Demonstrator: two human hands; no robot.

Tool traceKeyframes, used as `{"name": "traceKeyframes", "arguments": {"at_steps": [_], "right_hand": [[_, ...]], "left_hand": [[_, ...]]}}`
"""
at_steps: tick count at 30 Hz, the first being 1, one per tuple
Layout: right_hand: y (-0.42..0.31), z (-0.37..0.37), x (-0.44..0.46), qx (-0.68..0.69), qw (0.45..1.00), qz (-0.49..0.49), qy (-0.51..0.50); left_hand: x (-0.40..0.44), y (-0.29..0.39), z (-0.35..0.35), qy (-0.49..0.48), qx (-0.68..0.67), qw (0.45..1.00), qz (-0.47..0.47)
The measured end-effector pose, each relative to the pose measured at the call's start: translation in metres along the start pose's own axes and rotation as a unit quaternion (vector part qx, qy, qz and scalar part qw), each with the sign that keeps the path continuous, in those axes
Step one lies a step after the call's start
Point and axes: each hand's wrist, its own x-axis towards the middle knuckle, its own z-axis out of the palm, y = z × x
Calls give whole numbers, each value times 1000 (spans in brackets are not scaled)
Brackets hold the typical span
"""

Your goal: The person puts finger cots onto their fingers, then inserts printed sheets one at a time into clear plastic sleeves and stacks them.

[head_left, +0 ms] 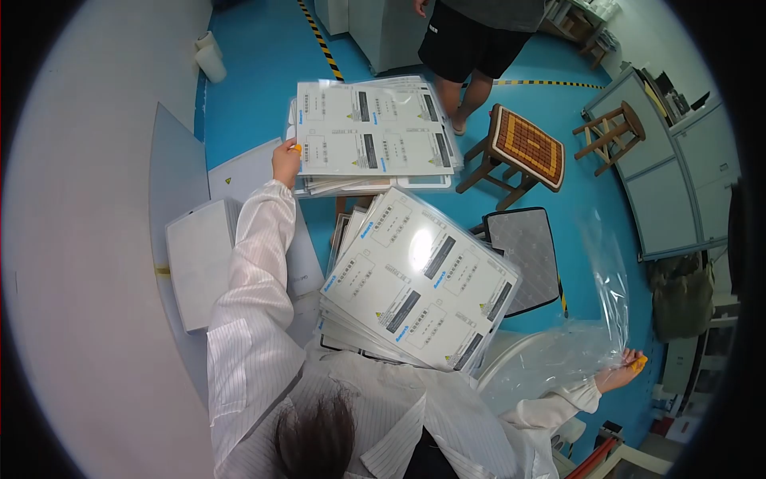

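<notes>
The left hand (285, 164) is at the left edge of the far stack of printed label sheets (371, 132), one orange-covered fingertip (296, 148) showing over the border; I cannot tell whether its fingers pinch the sheets or merely rest there. The right hand (617, 378), also with an orange-covered tip, is closed on a clear plastic film (550, 363), which spreads leftward from the fingers and rises in a crumpled, shiny strip. There are two stacks of sheets, each topped by a glossy white sheet with four label panels in a two-by-two layout; each panel carries blue lettering, small dark text, a black bar and a yellow triangle where legible. The far stack sits nearly square, its lower sheets fanned unevenly, just right of the left fingers. The near stack of printed label sheets (421, 279) lies tilted directly before the person's chest, between the two hands and apart from both. Left of it stands one white box-shaped item (198, 263). To the right are one stool with a brown-and-orange beaded top (527, 148), one grey padded seat (523, 255) and, farther off, one small wooden stool (613, 136). One other person (479, 40), in black shorts, stands beyond the far stack; two white rolls (210, 60) are near the wall.
</notes>
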Motion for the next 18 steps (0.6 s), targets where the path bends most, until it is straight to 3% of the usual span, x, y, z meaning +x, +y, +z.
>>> {"name": "traceKeyframes", "arguments": {"at_steps": [2,4,6,9,10,13,15,17,18], "right_hand": [[-14,21,-11,7,1000,10,-21],[-20,36,-19,14,999,24,-46],[-21,50,-25,7,986,19,-168],[-11,83,-37,34,963,69,-257],[-3,92,-46,5,964,76,-253],[8,145,-101,-66,923,59,-375],[4,184,-153,-81,901,143,-402],[3,213,-199,-67,837,225,-494],[5,224,-219,-59,789,268,-550]], "left_hand": [[-2,4,6,47,60,997,13],[-11,7,4,95,293,950,45],[-17,6,2,97,293,950,46],[-23,9,-2,105,281,952,55],[-25,12,-2,108,269,955,62],[-32,21,-9,117,241,958,106],[-50,32,-17,101,245,959,102],[-80,31,-27,-66,176,974,123],[-101,29,-33,-146,147,976,72]]}}
